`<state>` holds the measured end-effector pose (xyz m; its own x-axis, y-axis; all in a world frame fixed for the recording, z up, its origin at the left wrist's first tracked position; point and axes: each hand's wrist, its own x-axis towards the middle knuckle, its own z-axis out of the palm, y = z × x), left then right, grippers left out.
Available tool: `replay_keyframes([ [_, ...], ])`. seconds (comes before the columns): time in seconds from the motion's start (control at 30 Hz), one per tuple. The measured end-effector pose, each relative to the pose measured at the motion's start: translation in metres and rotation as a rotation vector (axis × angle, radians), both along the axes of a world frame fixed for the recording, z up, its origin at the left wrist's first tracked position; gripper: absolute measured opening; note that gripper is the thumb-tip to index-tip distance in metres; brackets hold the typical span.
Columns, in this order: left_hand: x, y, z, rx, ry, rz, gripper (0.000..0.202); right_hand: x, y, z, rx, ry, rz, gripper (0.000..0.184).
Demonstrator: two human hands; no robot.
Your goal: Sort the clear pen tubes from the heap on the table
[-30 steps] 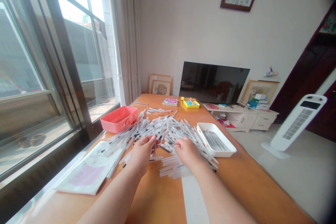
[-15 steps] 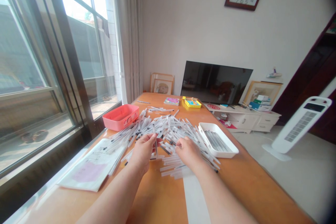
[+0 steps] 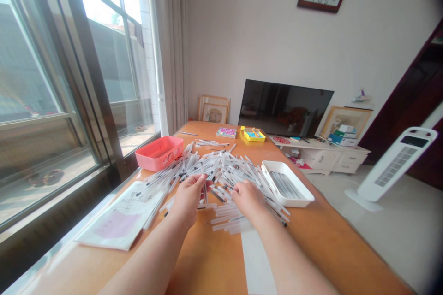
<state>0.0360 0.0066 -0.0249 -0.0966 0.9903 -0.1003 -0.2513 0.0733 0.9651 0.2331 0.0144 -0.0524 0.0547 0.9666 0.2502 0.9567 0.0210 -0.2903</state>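
A wide pile of clear pen barrels and black-tipped pen parts (image 3: pixel 221 166) is spread across the wooden table. My left hand (image 3: pixel 189 196) is closed at the near side of the pile, a slim pen (image 3: pixel 205 191) pinched upright between thumb and fingers. To its right, my right hand (image 3: pixel 248 197) has its fingers curled together over the pile's near edge; what they hold, if anything, is hidden. Loose clear barrels (image 3: pixel 224 219) lie between my hands. Beyond my right hand stands a white tray (image 3: pixel 306 200) holding grey pen parts.
A pink-red basket (image 3: pixel 148 162) stands at the left edge above a paper booklet (image 3: pixel 114 226). A white paper strip (image 3: pixel 256 258) lies under my right forearm. Farther back are a yellow box (image 3: pixel 254 137) and a colourful book (image 3: pixel 226 132).
Almost nothing differs. Both hands keep their places, and the pen stays in my left hand. The camera view has shifted very slightly.
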Motion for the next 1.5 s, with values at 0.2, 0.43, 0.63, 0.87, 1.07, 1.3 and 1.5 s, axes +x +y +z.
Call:
replay_keyframes([
  [0.2, -0.001, 0.002, -0.001, 0.002, -0.028, 0.002, 0.044, 0.004, 0.002, 0.000, 0.034, 0.030, -0.001, 0.015],
  [0.43, -0.002, 0.004, -0.003, 0.041, -0.086, 0.024, 0.035, 0.000, -0.002, 0.002, 0.109, 0.495, 0.156, 0.015],
  [0.63, -0.003, 0.004, 0.002, 0.041, -0.206, 0.085, 0.022, -0.020, -0.019, 0.018, -0.238, 1.056, 0.243, 0.023],
  [0.87, -0.007, 0.008, 0.005, 0.046, -0.321, 0.118, 0.012, -0.030, -0.033, 0.028, -0.394, 1.126, 0.309, 0.021],
  [1.07, -0.005, 0.005, 0.006, 0.050, -0.328, 0.093, 0.013, -0.035, -0.035, 0.027, -0.396, 1.171, 0.329, 0.021],
  [1.3, 0.003, -0.002, 0.006, 0.061, -0.302, 0.015, 0.019, -0.035, -0.035, 0.029, -0.384, 1.210, 0.294, 0.021],
  [1.5, 0.004, -0.004, 0.009, 0.043, -0.270, -0.001, 0.025, -0.033, -0.034, 0.031, -0.313, 1.277, 0.297, 0.025],
])
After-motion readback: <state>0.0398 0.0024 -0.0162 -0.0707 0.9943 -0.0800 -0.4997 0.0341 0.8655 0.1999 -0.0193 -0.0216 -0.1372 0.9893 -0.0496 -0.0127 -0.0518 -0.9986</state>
